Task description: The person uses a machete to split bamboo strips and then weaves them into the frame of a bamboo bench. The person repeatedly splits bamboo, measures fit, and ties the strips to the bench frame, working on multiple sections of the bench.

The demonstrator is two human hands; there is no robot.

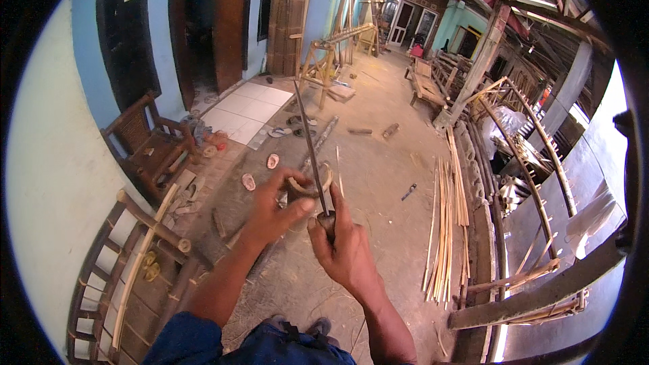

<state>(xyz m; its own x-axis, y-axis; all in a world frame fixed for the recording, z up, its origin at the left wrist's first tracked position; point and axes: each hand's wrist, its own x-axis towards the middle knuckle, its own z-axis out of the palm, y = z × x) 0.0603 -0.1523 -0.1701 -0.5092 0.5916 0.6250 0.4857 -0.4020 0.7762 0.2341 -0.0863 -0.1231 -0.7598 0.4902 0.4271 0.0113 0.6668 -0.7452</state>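
Note:
In front of my body, my right hand [346, 247] is closed round the short dark handle of a long, narrow-bladed knife [309, 136], whose blade points up and away. My left hand [270, 213] curls round a short, curved piece of bamboo [327, 177] just left of the handle. The blade crosses over this piece; whether they touch, I cannot tell. Part of the bamboo piece is hidden behind the blade and my fingers. Beneath my hands, a long pole [320, 145] lies on the floor.
Thin bamboo strips [443, 230] lie on the floor at right, beside a wooden rack [524, 155]. A wooden chair [152, 149] and a bamboo frame [135, 243] stand at left. Sandals [248, 181] and wood scraps [390, 130] lie ahead; a bamboo stand [331, 51] is farther off.

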